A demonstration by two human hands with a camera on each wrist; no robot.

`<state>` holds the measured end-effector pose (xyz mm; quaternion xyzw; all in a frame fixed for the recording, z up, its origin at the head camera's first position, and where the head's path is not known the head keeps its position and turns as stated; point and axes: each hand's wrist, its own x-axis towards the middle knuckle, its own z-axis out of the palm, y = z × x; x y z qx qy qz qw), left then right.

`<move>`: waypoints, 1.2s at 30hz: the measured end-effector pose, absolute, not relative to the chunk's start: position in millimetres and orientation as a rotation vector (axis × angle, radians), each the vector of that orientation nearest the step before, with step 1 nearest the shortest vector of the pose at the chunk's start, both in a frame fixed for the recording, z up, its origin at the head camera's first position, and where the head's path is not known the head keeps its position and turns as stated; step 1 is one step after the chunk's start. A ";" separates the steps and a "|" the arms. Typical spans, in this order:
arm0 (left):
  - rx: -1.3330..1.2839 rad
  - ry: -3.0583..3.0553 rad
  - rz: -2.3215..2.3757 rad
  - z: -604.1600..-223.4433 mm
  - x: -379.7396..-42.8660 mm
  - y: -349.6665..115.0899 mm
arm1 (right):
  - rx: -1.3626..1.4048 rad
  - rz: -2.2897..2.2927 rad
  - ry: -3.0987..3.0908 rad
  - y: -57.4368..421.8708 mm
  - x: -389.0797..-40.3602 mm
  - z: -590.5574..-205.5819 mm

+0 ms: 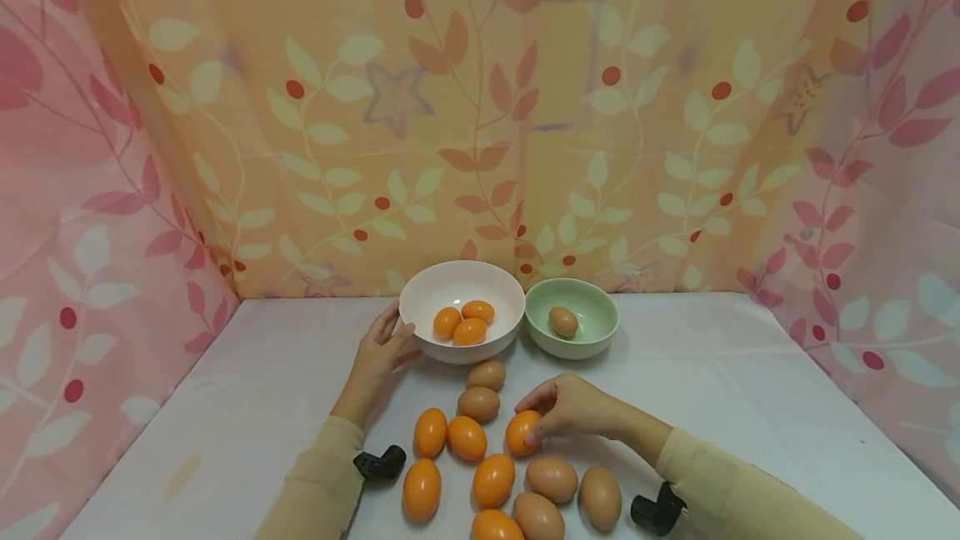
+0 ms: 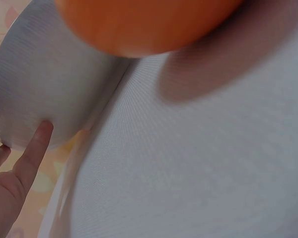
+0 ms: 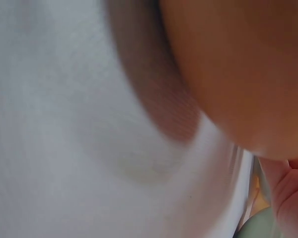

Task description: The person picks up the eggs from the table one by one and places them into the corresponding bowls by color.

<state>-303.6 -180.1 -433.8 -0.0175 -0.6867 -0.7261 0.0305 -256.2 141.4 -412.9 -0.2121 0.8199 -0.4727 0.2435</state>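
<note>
While the left hand (image 1: 377, 357) grips the white bowl (image 1: 423, 294), the right hand (image 1: 576, 407), pinching an orange egg (image 1: 519, 432), should lift gently, straight up.

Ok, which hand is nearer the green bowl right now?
Right. The right hand is on the near side of the green bowl, holding an orange egg; the left hand touches the white bowl's left side, with that bowl in between.

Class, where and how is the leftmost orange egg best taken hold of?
Pinch the leftmost orange egg across its middle, on its two long sides, probably best from above. It lies with its long axis pointing roughly away from the person, bare tabletop beside both sides, so its narrower width should suit a pinch.
</note>
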 end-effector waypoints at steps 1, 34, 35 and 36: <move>-0.050 -2.116 -2.238 -433.9 -303.7 -180.4 | -0.581 -1.283 2.251 141.0 -256.5 -412.5; -0.019 -2.128 -2.227 -434.1 -304.3 -179.4 | -0.632 -1.320 2.423 112.0 -296.9 -346.4; -0.023 -2.126 -2.229 -434.0 -304.3 -179.5 | -0.641 -1.326 2.418 111.1 -298.6 -344.9; -0.025 -2.127 -2.231 -434.2 -304.5 -179.6 | -0.643 -1.341 2.410 110.2 -300.2 -343.6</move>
